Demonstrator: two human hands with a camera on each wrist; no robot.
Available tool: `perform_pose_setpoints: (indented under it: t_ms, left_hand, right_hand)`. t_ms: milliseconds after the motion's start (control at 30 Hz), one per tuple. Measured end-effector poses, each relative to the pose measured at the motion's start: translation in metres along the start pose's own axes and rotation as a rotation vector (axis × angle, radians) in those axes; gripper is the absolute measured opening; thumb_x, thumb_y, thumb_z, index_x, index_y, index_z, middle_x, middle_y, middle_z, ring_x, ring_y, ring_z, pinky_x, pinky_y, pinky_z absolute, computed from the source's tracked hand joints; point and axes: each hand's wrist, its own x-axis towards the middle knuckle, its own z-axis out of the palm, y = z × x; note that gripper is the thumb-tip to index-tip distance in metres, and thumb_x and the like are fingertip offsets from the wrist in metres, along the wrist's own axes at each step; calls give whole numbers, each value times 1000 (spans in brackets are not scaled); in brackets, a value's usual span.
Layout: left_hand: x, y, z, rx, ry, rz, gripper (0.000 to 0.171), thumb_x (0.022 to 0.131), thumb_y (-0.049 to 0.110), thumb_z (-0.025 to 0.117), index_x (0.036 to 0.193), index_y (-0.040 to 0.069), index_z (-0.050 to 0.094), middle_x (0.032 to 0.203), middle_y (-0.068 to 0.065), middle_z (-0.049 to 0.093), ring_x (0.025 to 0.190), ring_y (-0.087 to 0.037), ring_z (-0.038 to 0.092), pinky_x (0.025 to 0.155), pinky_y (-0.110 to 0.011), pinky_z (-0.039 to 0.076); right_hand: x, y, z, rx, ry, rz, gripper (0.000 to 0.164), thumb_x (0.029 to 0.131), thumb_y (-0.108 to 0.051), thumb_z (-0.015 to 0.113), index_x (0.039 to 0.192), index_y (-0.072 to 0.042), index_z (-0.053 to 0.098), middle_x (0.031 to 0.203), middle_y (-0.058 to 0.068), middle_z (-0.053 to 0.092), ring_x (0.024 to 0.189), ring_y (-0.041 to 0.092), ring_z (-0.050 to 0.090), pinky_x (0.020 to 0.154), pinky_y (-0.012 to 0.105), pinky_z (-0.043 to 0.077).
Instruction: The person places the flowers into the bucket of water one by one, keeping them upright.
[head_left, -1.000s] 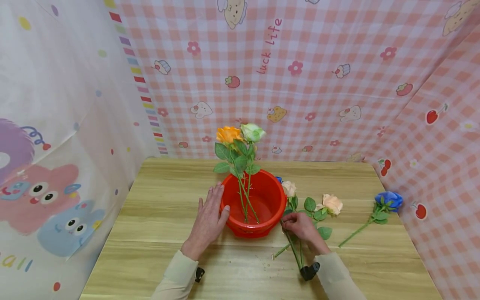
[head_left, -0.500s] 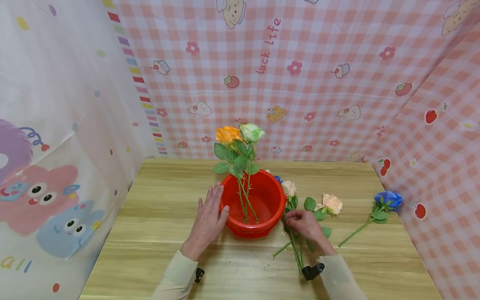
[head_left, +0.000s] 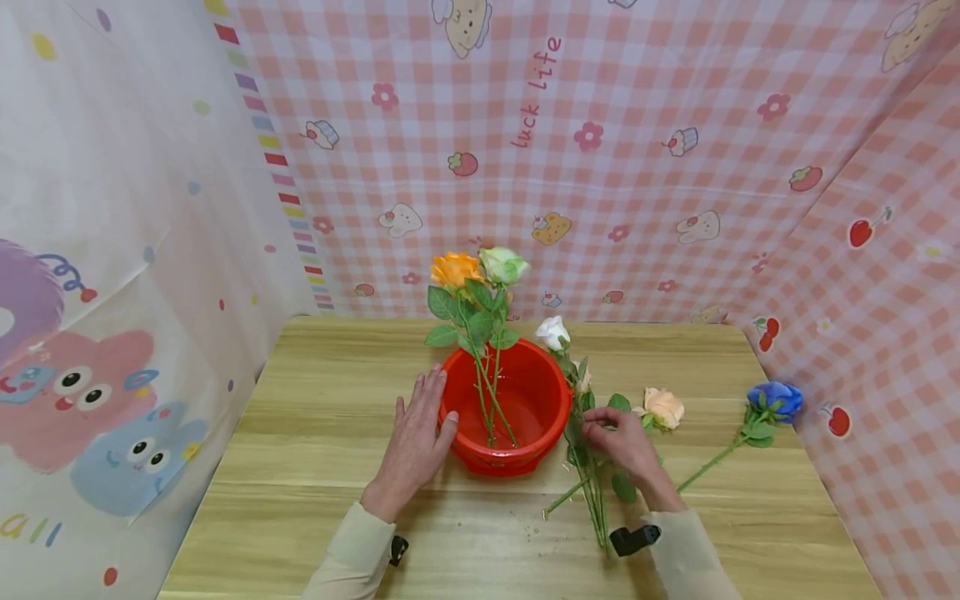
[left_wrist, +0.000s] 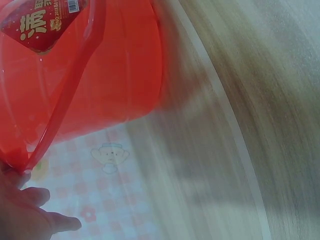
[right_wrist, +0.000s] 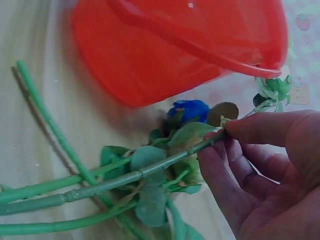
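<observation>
My right hand (head_left: 621,446) pinches the stem of a white rose (head_left: 552,332) between thumb and fingers, to the right of a red bucket (head_left: 501,463). In the right wrist view this green stem (right_wrist: 145,170) slants above other stems on the table, and its bloom overlaps the bucket's rim edge. My left hand (head_left: 416,437) rests on the left side of the bucket, fingers extended. Inside the bucket an orange rose (head_left: 456,271) and a pale green-white rose (head_left: 504,265) lean on the far rim, their stems crossing.
Beneath the held stem lie more roses, among them a blue rose (right_wrist: 189,110). A peach rose (head_left: 663,408) lies to their right, and a second blue rose lies alone near the right edge of the wooden table (head_left: 337,392). Patterned cloth (head_left: 637,192) hangs behind.
The white rose has come up into view beside the bucket's far right rim, its stem in my right hand. That hand has shifted slightly right; the left hand has stayed put.
</observation>
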Motion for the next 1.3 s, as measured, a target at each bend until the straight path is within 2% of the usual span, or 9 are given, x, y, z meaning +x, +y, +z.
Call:
perform_pose_setpoints:
  t_ms: [267,500,600,800,1000,1300]
  left_hand:
    - [0,0,-1,6,-5,-3,62,107,29,47,161,2,33,169,-12,29,155,-38,24,118,-72,16]
    - [0,0,-1,8,-2,0,62,106,27,49,161,2,35,168,-14,31,154,-39,26,118,-73,17]
    - [0,0,-1,11,-6,-2,62,106,27,49,161,2,34,168,-13,30,155,-38,25,118,-73,17]
    - [0,0,-1,19,-11,-3,62,107,29,48,161,2,33,169,-11,28,155,-38,24,118,-73,17]
    - [0,-1,-1,31,-4,6,63,106,30,48,161,1,34,169,-12,29,154,-39,25,116,-75,19]
    - [1,0,-2,33,-14,3,63,106,29,49,161,2,34,169,-11,28,154,-39,26,116,-74,20]
  right_hand:
    - [-4,-15,-10,92,30,-20,31,98,-3,63,124,14,62,104,17,69,91,20,71,78,29,61]
    - [-5,-24,-18,145,90,-36,32,99,-2,63,126,15,60,102,15,70,82,9,71,77,31,62]
    - [-6,-28,-23,159,112,-55,31,100,-3,64,126,15,61,105,15,68,84,7,70,77,27,61]
    - [-10,-38,-31,194,145,-78,33,101,-4,63,128,14,60,105,8,68,88,3,69,79,26,61]
    - [-13,-45,-35,213,168,-94,32,102,-5,61,129,12,59,102,4,69,91,8,71,78,24,60]
    - [-15,-54,-39,259,186,-122,33,101,-6,62,128,13,59,96,-5,70,90,6,72,81,24,60]
